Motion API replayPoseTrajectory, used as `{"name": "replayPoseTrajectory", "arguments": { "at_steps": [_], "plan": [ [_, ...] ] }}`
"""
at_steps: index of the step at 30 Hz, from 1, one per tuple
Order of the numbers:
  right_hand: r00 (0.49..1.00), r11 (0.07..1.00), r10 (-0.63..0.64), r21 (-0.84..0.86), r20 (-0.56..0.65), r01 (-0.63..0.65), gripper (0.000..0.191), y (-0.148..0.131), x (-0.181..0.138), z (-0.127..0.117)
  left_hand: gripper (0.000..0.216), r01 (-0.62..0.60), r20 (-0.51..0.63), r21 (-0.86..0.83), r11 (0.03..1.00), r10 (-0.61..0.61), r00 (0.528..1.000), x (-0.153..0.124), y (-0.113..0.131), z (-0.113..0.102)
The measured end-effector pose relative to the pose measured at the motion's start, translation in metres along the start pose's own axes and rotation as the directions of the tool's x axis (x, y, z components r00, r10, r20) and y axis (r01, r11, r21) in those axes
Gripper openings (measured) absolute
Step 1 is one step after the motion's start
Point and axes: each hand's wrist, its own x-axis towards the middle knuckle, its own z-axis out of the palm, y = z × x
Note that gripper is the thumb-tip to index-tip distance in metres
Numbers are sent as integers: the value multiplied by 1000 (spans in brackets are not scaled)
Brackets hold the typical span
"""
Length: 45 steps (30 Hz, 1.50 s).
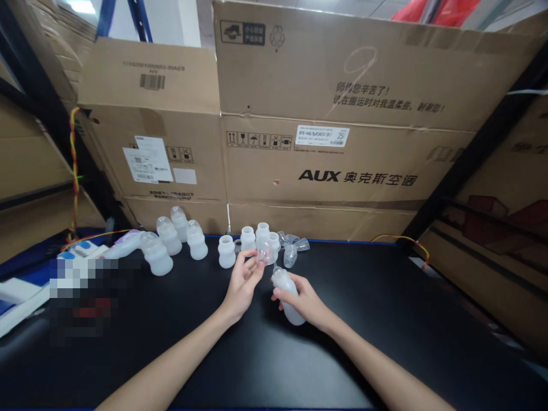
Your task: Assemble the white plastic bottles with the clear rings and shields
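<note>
Between the fingertips of my left hand (242, 285) is a clear dome-shaped cap (264, 252). My right hand (308, 302) is wrapped round a small white feeding bottle (293, 311), tilted, with a clear teat (276, 268) at its top. The cap is up and to the left of this teat, apart from it. Behind my hands stand several open-necked white bottles, one of them (226, 253) left of my left hand. Several loose clear caps (290, 255) lie to their right. Farther left, several white bottles (156, 254) stand with clear caps on.
The black table (363, 325) ends at tall cardboard panels (342, 154) at the back. Dark metal posts (475, 137) slant up at both sides. A white power strip (25, 308) and yellow-red wires (74, 171) lie at left; a blurred patch covers part of that area.
</note>
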Motion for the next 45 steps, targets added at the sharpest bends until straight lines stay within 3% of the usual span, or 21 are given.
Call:
{"name": "replayPoseTrajectory", "arguments": {
  "at_steps": [10,13,19,24,32,39,45],
  "plan": [
    [999,999,-27,-16,22,27,43,-2,-2,0,45,17,-37,-108,994,-22,999,-4,-3,4],
    [999,999,-43,-25,28,43,41,-1,-1,0,47,53,10,-127,991,-52,999,-8,0,8],
    [996,996,-83,-29,33,84,40,2,0,-1,49,120,180,-29,992,-113,977,-16,4,13],
    [994,994,-102,-35,37,103,42,3,0,-2,54,92,223,7,996,-91,971,-16,-1,9],
    [992,988,-128,-91,2,127,41,2,0,-3,50,55,255,70,996,-71,964,-12,2,7],
    [987,978,-149,-157,-67,137,35,0,-1,-1,47,11,220,255,967,-69,973,-9,6,3],
    [978,963,-169,-231,-122,137,49,10,-1,-1,38,-2,183,301,954,-56,982,-7,11,4]
  ]
}}
